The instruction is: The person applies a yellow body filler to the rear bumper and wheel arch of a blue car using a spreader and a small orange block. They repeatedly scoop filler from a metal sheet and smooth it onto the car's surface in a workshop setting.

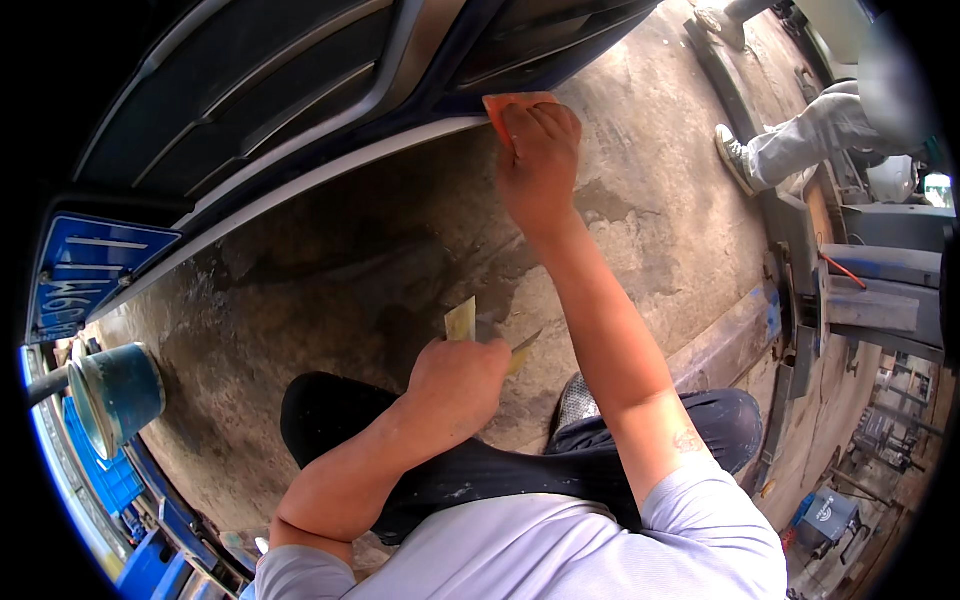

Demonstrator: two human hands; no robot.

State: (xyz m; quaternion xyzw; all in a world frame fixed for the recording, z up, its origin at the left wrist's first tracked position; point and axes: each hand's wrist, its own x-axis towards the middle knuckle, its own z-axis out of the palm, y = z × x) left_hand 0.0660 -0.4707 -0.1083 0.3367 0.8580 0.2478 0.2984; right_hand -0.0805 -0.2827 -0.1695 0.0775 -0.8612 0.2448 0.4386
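Orange pad (499,103) sits at the vehicle's (270,140) lower edge. Left of me is a teal bucket (132,392), contents hidden. My right hand (540,165) has its fingers clamped on the pad, which juts leftward past them; my left hand (455,385) grips yellowish flat pieces (461,322).

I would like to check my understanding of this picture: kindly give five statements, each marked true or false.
1. The left hand holds a yellowish flat piece. True.
2. The right hand holds an orange flat piece. True.
3. The left hand is farther forward. False: the right hand is.
4. A red plate shows at the left. False: the licence plate there is blue.
5. Another person's shoe shows on the picture's right side. True.
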